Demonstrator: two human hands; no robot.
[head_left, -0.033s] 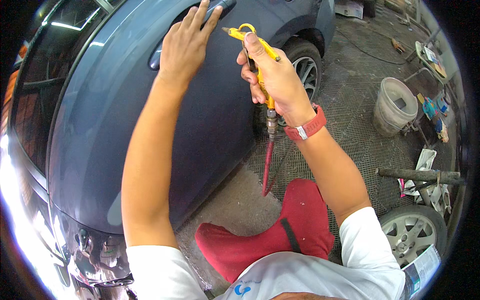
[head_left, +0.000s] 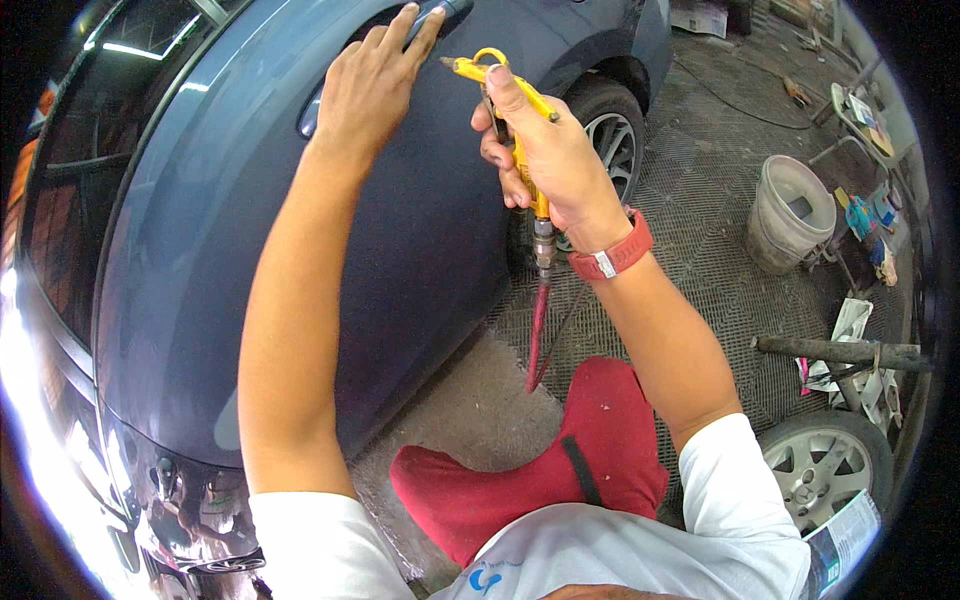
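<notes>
Car (head_left: 420, 250), dark blue-grey, glossy; fills the left and upper parts of the view, its side panel directly before the person, light reflections along the upper surface. Matting (head_left: 690, 190), dark, grid-patterned; covers the floor right of the car. Trousers (head_left: 615, 430), red, one dark stripe; worn by the person, at lower centre. Loose wheel (head_left: 825, 465), silver spokes, dark tyre; at lower right, well apart from the car. Fitted wheel (head_left: 612, 150), multi-spoked; on the car, partly covered by the right forearm. Bucket (head_left: 775, 240), pale, stained; stands upright on the matting, a small dark object inside. Hose (head_left: 536, 335), red; hangs in a bend below a metal coupling. Two hands, bare. Left hand (head_left: 368, 85): fingers extended and slightly spread, laid over the door handle; whether a finger hooks behind it cannot be told. Right hand (head_left: 560, 155): closed around the air gun, thumb on its top. Door handle (head_left: 425, 25), body-coloured; largely beneath the left hand. Air gun (head_left: 538, 102), yellow, ringed at top; held raised before the car, nozzle toward the handle, apart from it. Watch (head_left: 615, 252), red strap, silver buckle; on the right wrist.
</notes>
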